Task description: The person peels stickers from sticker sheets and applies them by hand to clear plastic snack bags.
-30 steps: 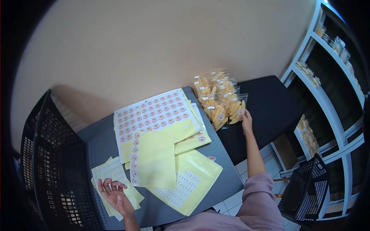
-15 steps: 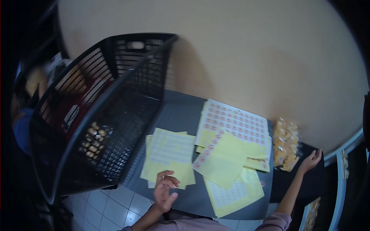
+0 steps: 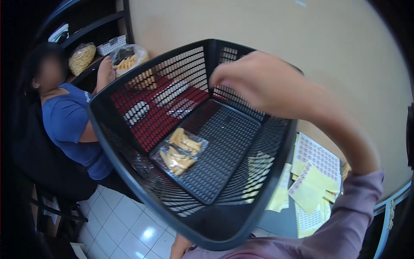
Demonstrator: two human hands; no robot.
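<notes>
A black plastic basket [image 3: 220, 235] stands tilted before me. Inside at the lower left lie clear packets of pale, stick-shaped snacks [image 3: 177, 160]. Over the basket's far right side reaches my right hand [image 3: 258, 84], its fingers bent and close together, apart from the packets and a little blurred. Whatever those fingers hold, if anything, is hidden. My left hand [image 3: 180, 247] shows only in part below the basket's near rim; its fingers are out of sight.
Yellow and white sticker sheets [image 3: 312, 185] lie on the grey table [image 3: 276, 222] at the right. At the left a person in a blue shirt [image 3: 71, 116] reaches toward a bag of snacks [image 3: 129, 60]. A red surface [image 3: 142, 123] shows through the basket's side. Below is tiled floor [image 3: 118, 220].
The view has swung left, bringing the basket's inside and the other person into sight. My right hand has come from beside the snack packs at the right to over the basket. My left hand is now mostly hidden.
</notes>
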